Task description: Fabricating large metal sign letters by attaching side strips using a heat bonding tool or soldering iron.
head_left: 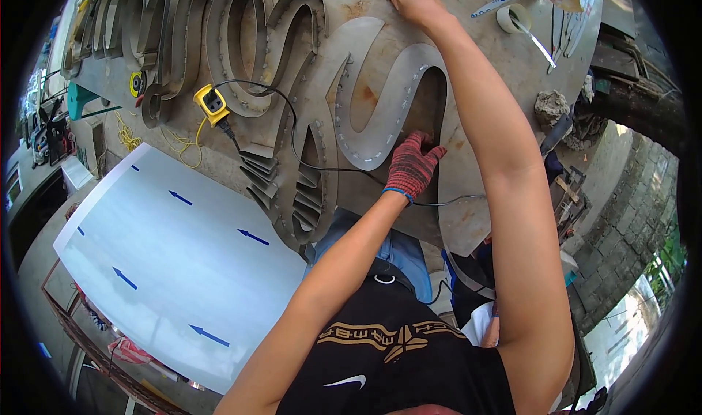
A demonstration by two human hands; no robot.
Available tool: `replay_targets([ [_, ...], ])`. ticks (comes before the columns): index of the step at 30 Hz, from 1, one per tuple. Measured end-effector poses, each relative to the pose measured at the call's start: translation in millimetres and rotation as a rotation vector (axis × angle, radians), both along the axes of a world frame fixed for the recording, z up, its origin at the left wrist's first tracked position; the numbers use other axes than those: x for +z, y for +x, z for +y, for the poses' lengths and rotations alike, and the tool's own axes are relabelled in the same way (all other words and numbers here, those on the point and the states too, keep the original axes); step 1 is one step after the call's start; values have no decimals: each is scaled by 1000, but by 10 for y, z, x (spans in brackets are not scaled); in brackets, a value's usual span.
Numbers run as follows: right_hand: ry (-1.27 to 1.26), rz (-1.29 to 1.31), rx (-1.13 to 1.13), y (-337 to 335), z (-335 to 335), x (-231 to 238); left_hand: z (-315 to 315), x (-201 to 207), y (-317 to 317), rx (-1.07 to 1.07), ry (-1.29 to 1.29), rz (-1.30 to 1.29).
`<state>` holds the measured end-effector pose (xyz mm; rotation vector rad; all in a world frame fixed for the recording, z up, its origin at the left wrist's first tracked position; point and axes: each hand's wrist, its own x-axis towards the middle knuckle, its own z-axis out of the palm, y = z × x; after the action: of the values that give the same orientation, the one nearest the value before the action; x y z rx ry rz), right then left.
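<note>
A bent metal strip [443, 100] stands on edge along a flat curved metal letter piece [360, 152] with small weld marks along its edge. My left hand [415, 166], in a red and black knitted glove, grips this strip by its upper edge, near the middle of the bench. The strip's loose end curls down past the bench's near edge. My bare right hand [415, 2] reaches to the far side, its fingers closed together over something small at the fingertips that I cannot make out. A black cable [344, 169] runs beneath my left wrist.
Several finished-looking metal channel letters [248, 42] stand at the far left. A yellow power socket [212, 104] lies beside them. At the far right are a tape roll [513, 19] and thin strips. A pale sheet with blue arrows [183, 261] lies at the near left.
</note>
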<state>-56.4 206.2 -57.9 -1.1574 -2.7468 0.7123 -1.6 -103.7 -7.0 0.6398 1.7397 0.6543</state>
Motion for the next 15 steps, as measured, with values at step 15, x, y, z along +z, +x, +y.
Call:
replay_targets([
  [15,-110,20,-543,2006,-1694,528,0,-97,36,2,25,34],
])
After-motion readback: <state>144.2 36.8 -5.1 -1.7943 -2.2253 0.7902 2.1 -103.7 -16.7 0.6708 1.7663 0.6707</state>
